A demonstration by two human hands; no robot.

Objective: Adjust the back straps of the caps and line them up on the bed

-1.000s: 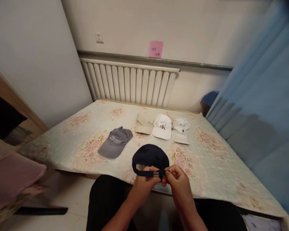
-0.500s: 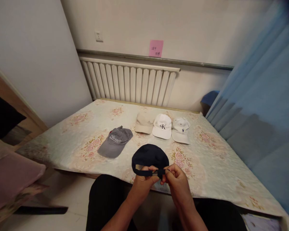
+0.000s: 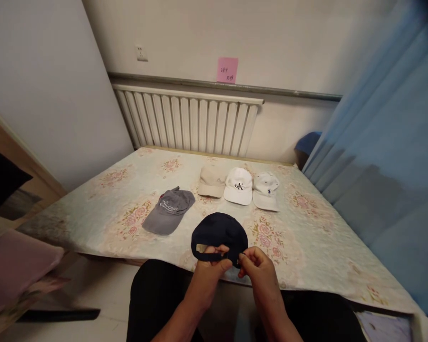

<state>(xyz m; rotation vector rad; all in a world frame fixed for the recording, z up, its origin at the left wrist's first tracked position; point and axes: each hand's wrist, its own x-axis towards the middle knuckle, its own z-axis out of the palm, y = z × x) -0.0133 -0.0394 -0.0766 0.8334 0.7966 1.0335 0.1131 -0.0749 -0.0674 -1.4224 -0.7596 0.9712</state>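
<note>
A dark navy cap (image 3: 219, 230) lies on the near edge of the floral mattress (image 3: 306, 247), its back strap facing me. My left hand (image 3: 210, 263) pinches the strap on the left side of the buckle. My right hand (image 3: 257, 268) pinches the strap end at the right of the buckle. Both hands have closed fingers on the strap. My forearms come up from the bottom of the view over my dark trousers.
A grey cap (image 3: 169, 209) lies left of centre. Behind it sit a beige cap (image 3: 211, 182), a white cap with a black logo (image 3: 238, 186) and another white cap (image 3: 266, 191). A radiator (image 3: 189, 118) lines the wall; a blue curtain (image 3: 385, 142) hangs at right.
The view has shifted slightly right and down. My hands stay on the cap's strap; the right hand has drawn a little away from the buckle, with the strap end in its fingers.
</note>
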